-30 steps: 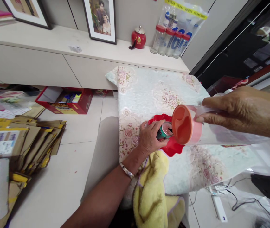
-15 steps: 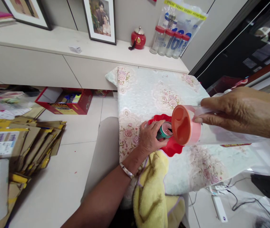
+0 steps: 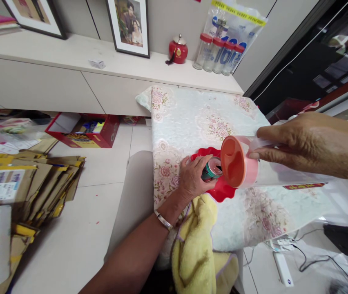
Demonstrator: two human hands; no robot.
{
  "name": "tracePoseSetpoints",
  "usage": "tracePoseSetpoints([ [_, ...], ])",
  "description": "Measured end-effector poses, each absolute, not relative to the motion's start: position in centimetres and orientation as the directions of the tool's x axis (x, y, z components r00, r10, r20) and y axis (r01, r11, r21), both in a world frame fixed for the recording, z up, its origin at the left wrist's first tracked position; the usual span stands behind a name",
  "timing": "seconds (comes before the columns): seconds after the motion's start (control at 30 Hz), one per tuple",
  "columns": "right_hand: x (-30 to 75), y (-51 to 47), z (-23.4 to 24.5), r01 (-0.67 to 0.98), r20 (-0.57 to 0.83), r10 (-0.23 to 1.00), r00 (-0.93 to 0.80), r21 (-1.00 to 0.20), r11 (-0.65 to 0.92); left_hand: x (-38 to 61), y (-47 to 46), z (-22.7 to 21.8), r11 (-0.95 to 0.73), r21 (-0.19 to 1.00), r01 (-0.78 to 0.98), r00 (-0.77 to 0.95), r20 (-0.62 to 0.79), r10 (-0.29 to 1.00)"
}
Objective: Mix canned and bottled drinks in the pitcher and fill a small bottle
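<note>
My left hand [image 3: 191, 178], a silver bracelet on its wrist, is wrapped round a green drink can [image 3: 212, 169] with an open top. The can is within a red scalloped dish [image 3: 224, 192] on the table. My right hand [image 3: 296, 143] grips the handle of a clear plastic pitcher [image 3: 279, 174] with an orange lid [image 3: 233, 162]. The pitcher lies tipped nearly sideways, its lid end right beside the can's opening. Whether liquid flows between them I cannot make out. A yellow towel [image 3: 195, 241] hangs over the near table edge.
A flowered cloth covers the table [image 3: 189, 118]. Behind it, a white cabinet [image 3: 60, 53] bears a red jar [image 3: 178, 50], glass bottles [image 3: 217, 55] and picture frames [image 3: 129, 26]. Flattened cardboard [image 3: 45, 183] and a red box [image 3: 85, 130] are on the left floor; a power strip [image 3: 282, 269] lies lower right.
The pitcher and my right hand have shifted very slightly to the left, and more of the pitcher's red label shows. My left hand and the can have stayed put.
</note>
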State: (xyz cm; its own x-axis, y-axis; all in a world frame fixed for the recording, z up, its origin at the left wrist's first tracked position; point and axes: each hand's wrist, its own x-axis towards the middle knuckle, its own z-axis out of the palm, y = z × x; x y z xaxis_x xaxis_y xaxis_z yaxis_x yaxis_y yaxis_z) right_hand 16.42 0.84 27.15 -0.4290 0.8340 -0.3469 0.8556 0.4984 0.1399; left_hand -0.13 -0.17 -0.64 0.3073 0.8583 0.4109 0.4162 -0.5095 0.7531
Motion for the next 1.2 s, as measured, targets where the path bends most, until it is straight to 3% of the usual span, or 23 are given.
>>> tracePoseSetpoints([
  [0.17, 16.6, 0.9, 26.8, 0.849, -0.343, 0.830, -0.440, 0.143, 0.509, -0.2, -0.2, -0.4, -0.498, 0.757, 0.423, 0.315, 0.392, 0.864],
  [0.5, 18.6, 1.5, 24.8, 0.784, -0.165, 0.805, -0.570, 0.183, 0.593, -0.2, -0.2, -0.4, -0.505, 0.760, 0.409, 0.305, 0.407, 0.861],
  [0.77, 16.8, 1.0, 26.7, 0.830, -0.333, 0.824, -0.458, 0.170, 0.531, -0.2, -0.2, -0.5, -0.498, 0.760, 0.419, 0.314, 0.393, 0.864],
  [0.87, 16.7, 0.9, 26.7, 0.836, -0.330, 0.828, -0.454, 0.162, 0.524, -0.2, -0.3, -0.4, -0.498, 0.760, 0.418, 0.309, 0.397, 0.864],
  [1.07, 17.8, 1.3, 25.2, 0.809, -0.195, 0.828, -0.525, 0.188, 0.558, -0.3, -0.2, -0.3, -0.495, 0.762, 0.418, 0.315, 0.390, 0.866],
  [1.2, 17.5, 1.3, 25.6, 0.820, -0.224, 0.837, -0.499, 0.190, 0.540, -0.2, -0.2, -0.3, -0.506, 0.760, 0.407, 0.308, 0.407, 0.860],
])
